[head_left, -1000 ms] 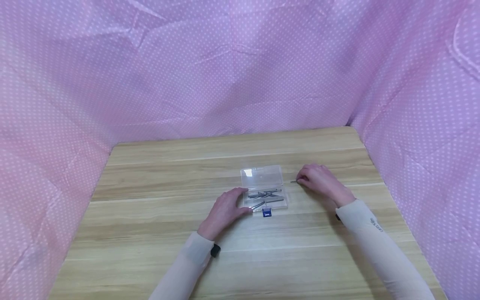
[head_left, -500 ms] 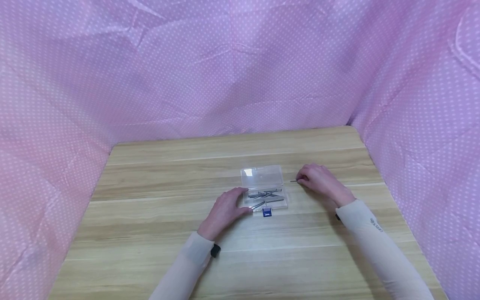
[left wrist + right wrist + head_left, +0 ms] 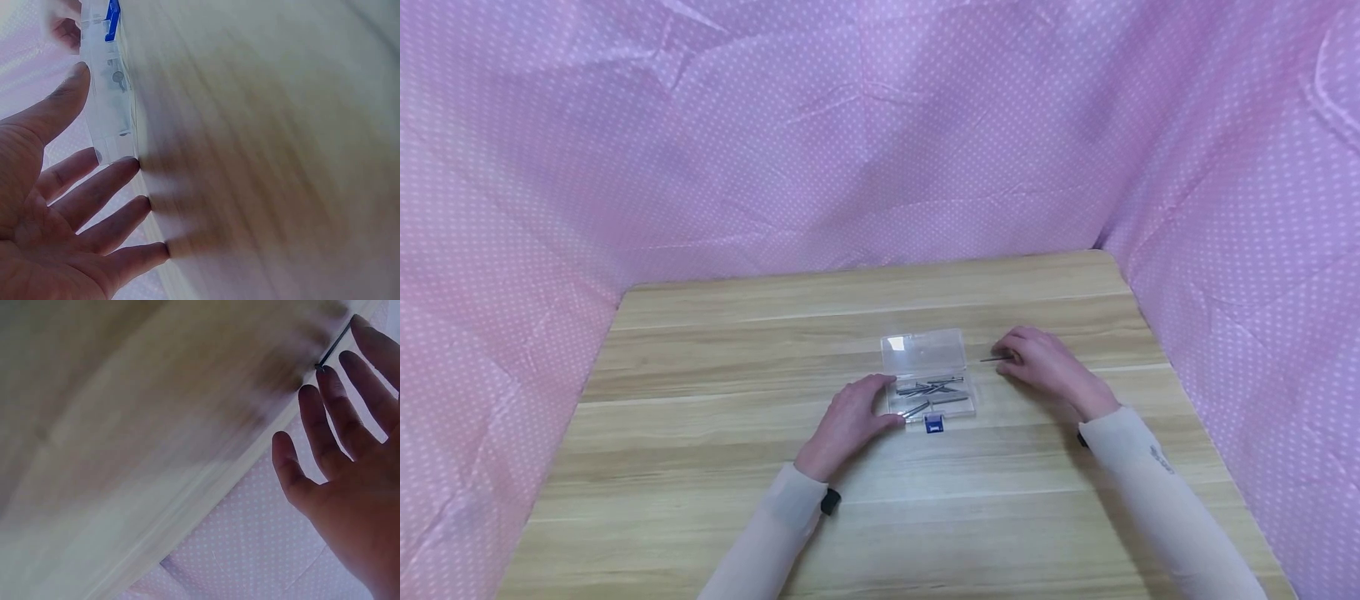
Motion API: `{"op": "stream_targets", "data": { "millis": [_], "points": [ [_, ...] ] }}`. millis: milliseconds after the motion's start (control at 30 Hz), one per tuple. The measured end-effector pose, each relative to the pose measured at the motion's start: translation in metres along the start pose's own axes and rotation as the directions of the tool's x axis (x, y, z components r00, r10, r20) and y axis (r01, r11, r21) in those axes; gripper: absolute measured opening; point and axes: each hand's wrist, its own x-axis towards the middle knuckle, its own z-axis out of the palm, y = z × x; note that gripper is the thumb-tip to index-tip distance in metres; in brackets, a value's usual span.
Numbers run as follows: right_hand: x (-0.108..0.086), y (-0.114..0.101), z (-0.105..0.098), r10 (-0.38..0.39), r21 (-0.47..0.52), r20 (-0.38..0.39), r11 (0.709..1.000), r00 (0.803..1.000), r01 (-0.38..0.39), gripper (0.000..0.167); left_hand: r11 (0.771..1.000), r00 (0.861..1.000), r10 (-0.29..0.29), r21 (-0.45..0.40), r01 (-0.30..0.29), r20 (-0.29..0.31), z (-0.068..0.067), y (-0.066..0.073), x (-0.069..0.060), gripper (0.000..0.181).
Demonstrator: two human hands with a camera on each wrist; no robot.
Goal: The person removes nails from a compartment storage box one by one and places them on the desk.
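A clear plastic box [image 3: 972, 406] lies on the table with its hinged lid [image 3: 923, 353] folded back. Several steel nails [image 3: 932, 387] are heaped inside. My left hand [image 3: 852, 417] holds the box's left end between thumb and index finger; its other fingers are spread, with tips at the table [image 3: 150, 203]. To the right of the box, a single nail [image 3: 996, 359] lies at the fingertips of my right hand [image 3: 1037, 362]. In the right wrist view this nail [image 3: 336, 342] spans from the thumb tip toward the middle finger, and the fingers are parted.
A blue latch [image 3: 933, 424] sits at the box's front edge. Wood-grain tabletop [image 3: 880, 517] surrounds the box. Pink dotted cloth [image 3: 865, 150] hangs behind the table and along both sides.
My right hand's fingers have parted and the wrist has shifted slightly to the right. More of the single nail shows between finger and thumb. The left hand and the box have stayed put.
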Motion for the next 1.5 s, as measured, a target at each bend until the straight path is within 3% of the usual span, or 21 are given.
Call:
{"op": "stream_targets", "data": {
  "millis": [167, 300, 800, 933, 1233, 1500],
  "points": [
    [-0.005, -0.005, -0.001, -0.022, 0.006, -0.045, 1.0, 0.999, 0.022, 0.036, 1.0, 1.0, -0.003, -0.004, 0.003, 0.0, 0.0, 0.0, 0.0, 0.069],
    [-0.005, -0.01, 0.001, -0.059, 0.005, -0.106, 0.998, 0.993, 0.06, 0.031, 1.0, 1.0, -0.003, -0.001, 0.003, -0.003, 0.001, 0.001, 0.0, 0.069],
    [-0.003, -0.043, 0.009, -0.186, 0.032, -0.292, 0.978, 0.938, 0.204, 0.023, 1.0, 1.0, -0.009, -0.015, 0.009, -0.004, 0.0, 0.003, -0.001, 0.069],
    [-0.001, -0.053, 0.014, -0.194, 0.062, -0.288, 0.973, 0.938, 0.22, 0.022, 1.0, 1.0, -0.007, -0.013, 0.007, -0.007, 0.001, 0.003, -0.001, 0.068],
    [0.003, -0.074, 0.024, -0.164, 0.098, -0.192, 0.978, 0.968, 0.186, 0.02, 1.0, 1.0, -0.003, -0.009, 0.003, 0.0, 0.0, 0.003, -0.001, 0.068],
    [0.011, -0.086, 0.031, -0.217, 0.053, -0.182, 0.972, 0.959, 0.229, 0.017, 1.0, 1.0, -0.002, -0.003, 0.002, 0.001, 0.0, 0.002, -0.001, 0.067]
  ]
}}
